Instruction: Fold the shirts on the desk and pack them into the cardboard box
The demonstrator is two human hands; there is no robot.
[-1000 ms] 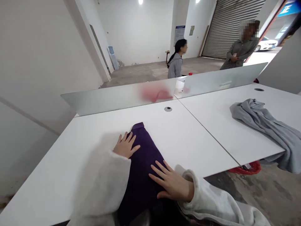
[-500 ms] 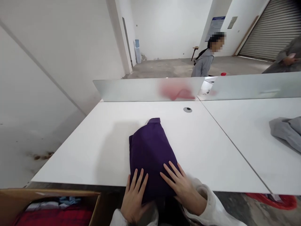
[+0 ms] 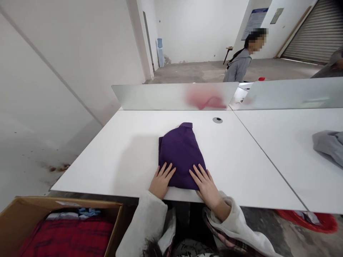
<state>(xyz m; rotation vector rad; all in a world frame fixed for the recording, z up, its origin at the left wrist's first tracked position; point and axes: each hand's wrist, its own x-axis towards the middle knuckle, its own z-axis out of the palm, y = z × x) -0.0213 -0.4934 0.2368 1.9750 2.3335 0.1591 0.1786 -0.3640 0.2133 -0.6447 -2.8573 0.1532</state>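
A folded purple shirt (image 3: 180, 153) lies on the white table (image 3: 134, 157), its collar end pointing away from me. My left hand (image 3: 161, 180) rests palm down on the shirt's near left edge, fingers spread over the cloth. On the near right edge, my right hand (image 3: 205, 184) lies flat with its fingers apart too. Neither hand grips the fabric. The shirt's near fold shows between the two hands, just inside the table's front edge.
An open cardboard box (image 3: 118, 225) with red plaid clothing (image 3: 69, 235) stands at lower left. Grey cloth (image 3: 328, 146) lies on the right table. A red basin (image 3: 328, 223) sits on the floor. Beyond the frosted divider (image 3: 160, 96) is a person (image 3: 238, 66) in grey.
The shirt has slid away from me onto the table, both hands moving forward with it. Its near edge now lies on the tabletop. My view has shifted slightly.
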